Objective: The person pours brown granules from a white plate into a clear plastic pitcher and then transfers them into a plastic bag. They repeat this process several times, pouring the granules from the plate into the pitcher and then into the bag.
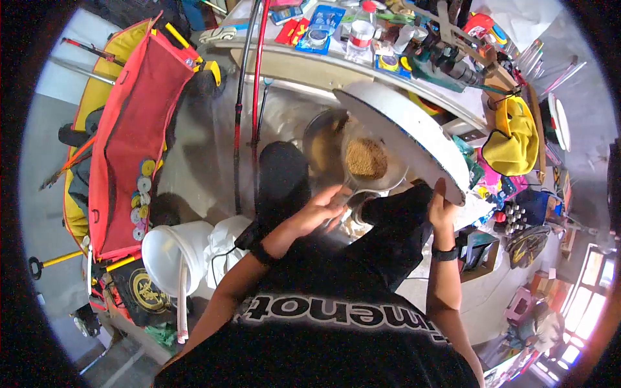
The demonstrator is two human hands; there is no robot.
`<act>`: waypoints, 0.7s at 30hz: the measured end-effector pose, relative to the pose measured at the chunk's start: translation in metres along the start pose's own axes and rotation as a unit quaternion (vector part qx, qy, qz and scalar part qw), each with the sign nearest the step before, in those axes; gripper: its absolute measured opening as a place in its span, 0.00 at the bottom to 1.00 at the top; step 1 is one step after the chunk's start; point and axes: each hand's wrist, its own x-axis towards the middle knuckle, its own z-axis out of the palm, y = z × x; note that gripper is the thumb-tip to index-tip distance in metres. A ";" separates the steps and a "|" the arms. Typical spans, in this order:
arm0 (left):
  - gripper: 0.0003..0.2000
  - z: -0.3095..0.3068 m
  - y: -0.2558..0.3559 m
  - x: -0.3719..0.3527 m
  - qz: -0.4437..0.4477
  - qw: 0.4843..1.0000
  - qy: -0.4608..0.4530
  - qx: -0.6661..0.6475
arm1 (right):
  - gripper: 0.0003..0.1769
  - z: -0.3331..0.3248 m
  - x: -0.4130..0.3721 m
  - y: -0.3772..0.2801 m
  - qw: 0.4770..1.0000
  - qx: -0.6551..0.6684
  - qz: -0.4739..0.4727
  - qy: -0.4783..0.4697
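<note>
My left hand (318, 210) is closed around the handle of a round strainer (402, 176), whose bowl holds brown grains (366, 158). A metal bowl (315, 139) sits on the floor beneath and to the left of the strainer, partly hidden by it. My right hand (441, 208) grips the lower rim of a large white basin (414, 132) with a dark edge. The basin is tilted steeply beside the strainer, its upper end reaching over the strainer's far side. What lies inside the basin is mostly out of sight.
Ahead stands a table (291, 68) crowded with packets, a bottle (359, 32) and tools. Red and black rods (239, 129) stand upright left of my knee. Further left are a red bag (129, 149) and a white bucket (169, 258). A yellow bag (514, 139) hangs at right.
</note>
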 end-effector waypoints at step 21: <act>0.19 -0.006 -0.006 -0.006 0.013 0.997 0.020 -0.068 | 0.20 -0.024 0.222 -0.068 0.781 0.561 0.262 0.079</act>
